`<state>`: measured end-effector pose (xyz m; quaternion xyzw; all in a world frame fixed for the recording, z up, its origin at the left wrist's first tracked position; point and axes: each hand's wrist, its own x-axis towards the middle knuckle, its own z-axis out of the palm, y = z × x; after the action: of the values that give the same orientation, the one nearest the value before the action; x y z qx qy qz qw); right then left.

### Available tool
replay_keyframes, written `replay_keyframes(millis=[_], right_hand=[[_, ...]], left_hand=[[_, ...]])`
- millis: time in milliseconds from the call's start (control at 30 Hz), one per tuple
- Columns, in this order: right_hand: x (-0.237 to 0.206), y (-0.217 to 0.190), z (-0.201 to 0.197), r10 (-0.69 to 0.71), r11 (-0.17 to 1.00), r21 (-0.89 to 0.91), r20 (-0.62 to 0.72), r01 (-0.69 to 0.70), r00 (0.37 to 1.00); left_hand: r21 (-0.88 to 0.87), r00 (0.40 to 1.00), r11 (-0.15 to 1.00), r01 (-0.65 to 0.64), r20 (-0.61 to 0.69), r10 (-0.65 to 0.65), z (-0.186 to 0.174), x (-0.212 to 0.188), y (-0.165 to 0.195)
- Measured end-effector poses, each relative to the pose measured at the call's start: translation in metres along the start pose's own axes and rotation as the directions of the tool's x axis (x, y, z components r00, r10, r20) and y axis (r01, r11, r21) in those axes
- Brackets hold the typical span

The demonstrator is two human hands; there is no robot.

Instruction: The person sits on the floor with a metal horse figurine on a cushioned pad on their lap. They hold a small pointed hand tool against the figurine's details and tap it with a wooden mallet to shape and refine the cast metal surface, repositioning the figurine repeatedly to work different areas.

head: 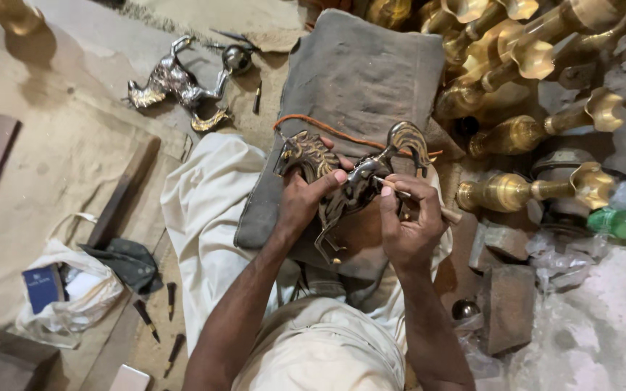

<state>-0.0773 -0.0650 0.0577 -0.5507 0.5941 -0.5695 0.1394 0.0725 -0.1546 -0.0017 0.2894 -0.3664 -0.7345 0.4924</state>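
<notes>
Both hands grip tarnished brass horse figurine (pixel 356 185), mane ridged, tail curled.

A dark, glossy metal horse figure (pixel 356 185), with brassy highlights on mane and tail, is held over a matt, coarse grey cloth pad (pixel 353 80). Polished, shiny brass candlesticks (pixel 537 192) are seen beside it, and a second gleaming metal horse (pixel 179 83) is laid on rough, dusty sacking (pixel 52 166). A crinkled white plastic bag (pixel 74 300) and rough bricks (pixel 508 300) are shown nearby.
</notes>
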Motion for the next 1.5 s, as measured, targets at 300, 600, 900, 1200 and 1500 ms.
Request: replay_keyframes(millis=[300,600,900,1200,1500], right_hand=[[0.000,0.008,0.005,0.012,1.000,0.019,-0.025,-0.011,1.000],[0.001,0.014,0.005,0.038,0.997,0.075,-0.059,-0.034,0.998],[0.001,0.022,0.003,0.009,0.997,0.078,-0.064,-0.004,0.998],[0.011,0.020,-0.013,0.007,0.997,0.080,0.094,-0.014,0.996],[0.020,0.024,-0.023,-0.101,0.995,0.001,0.205,0.103,0.973]], left_hand=[[-0.072,0.999,0.997,0.033,0.024,-0.032,-0.001,0.000,0.002],[-0.034,0.999,0.999,0.027,0.020,-0.026,-0.001,-0.001,0.002],[-0.052,0.999,0.999,-0.015,0.044,0.017,0.000,-0.001,0.002],[-0.038,0.999,0.999,0.024,0.031,-0.023,-0.001,-0.001,0.001],[0.005,0.999,1.000,-0.011,0.030,0.011,-0.001,0.000,0.000]])
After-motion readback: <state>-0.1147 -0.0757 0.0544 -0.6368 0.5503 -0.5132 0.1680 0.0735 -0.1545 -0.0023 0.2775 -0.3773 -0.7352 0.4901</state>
